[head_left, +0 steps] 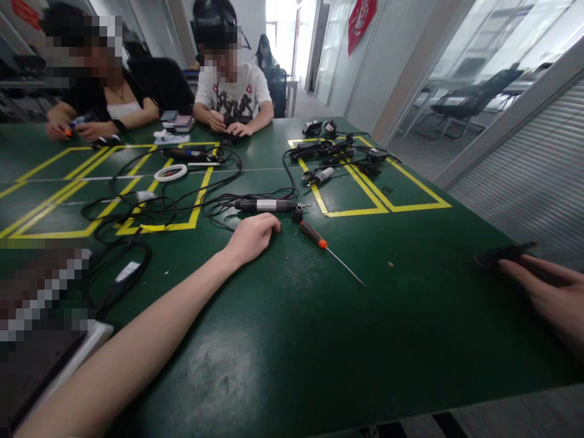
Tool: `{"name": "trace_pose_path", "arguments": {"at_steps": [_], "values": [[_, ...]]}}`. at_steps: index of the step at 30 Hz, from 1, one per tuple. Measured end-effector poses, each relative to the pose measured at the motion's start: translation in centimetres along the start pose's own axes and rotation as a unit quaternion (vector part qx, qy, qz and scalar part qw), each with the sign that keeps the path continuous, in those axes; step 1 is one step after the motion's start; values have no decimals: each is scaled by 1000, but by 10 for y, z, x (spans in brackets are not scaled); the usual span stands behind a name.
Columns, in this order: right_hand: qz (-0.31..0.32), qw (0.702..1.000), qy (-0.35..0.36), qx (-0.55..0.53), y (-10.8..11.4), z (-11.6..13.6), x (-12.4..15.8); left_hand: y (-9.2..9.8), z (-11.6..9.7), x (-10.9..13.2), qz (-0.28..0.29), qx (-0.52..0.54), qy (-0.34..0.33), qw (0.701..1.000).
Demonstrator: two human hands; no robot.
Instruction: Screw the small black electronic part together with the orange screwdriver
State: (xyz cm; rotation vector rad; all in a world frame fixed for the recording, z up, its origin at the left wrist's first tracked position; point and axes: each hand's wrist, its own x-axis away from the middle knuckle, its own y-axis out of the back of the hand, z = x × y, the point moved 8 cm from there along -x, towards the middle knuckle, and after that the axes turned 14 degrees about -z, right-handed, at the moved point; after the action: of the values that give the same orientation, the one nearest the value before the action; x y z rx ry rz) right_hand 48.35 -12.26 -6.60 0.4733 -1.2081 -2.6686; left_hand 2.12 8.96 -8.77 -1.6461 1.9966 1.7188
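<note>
My left hand (253, 236) rests on the green table (319, 328) with fingers curled, holding nothing that I can see. Just beyond it lies a black and silver rotary tool (267, 205) with its cord. A small black cap (297, 216) sits to the right of the hand. Beside that lies a screwdriver (326, 248) with an orange and black handle, tip pointing right and toward me. My right hand (545, 292) is at the table's right edge, fingers around a thin dark flat object (502, 253).
Black cables (150, 210) sprawl over yellow taped squares (365, 182). More tools and chargers (337, 155) lie at the far right. A white tape ring (170, 173) sits mid-left. Two people sit at the far side with their hands on the table. A white-edged device (68, 359) lies near left.
</note>
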Motion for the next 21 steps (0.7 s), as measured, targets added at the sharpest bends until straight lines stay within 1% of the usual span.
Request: {"name": "trace_pose_path", "arguments": {"at_steps": [1, 5, 8, 11, 16, 19, 21], "values": [[2, 1000, -17, -2, 0, 0, 2, 0, 0, 0, 0, 0, 0, 1000], [-4, 999, -22, -27, 3, 10, 8, 0, 0, 0, -2, 1, -1, 1000], [-14, 1000, -8, -15, 6, 18, 9, 0, -1, 0, -1, 2, -1, 1000], [-9, 1000, 13, -15, 5, 23, 9, 0, -1, 0, 0, 3, 0, 1000], [-16, 999, 15, -34, 6, 26, 9, -1, -1, 0, 0, 2, -1, 1000], [-16, 999, -2, -38, 6, 26, 10, 0, -1, 0, 0, 0, -3, 1000], [-12, 999, -19, -37, 5, 22, 9, 0, -1, 0, 0, -1, -4, 1000]]}}
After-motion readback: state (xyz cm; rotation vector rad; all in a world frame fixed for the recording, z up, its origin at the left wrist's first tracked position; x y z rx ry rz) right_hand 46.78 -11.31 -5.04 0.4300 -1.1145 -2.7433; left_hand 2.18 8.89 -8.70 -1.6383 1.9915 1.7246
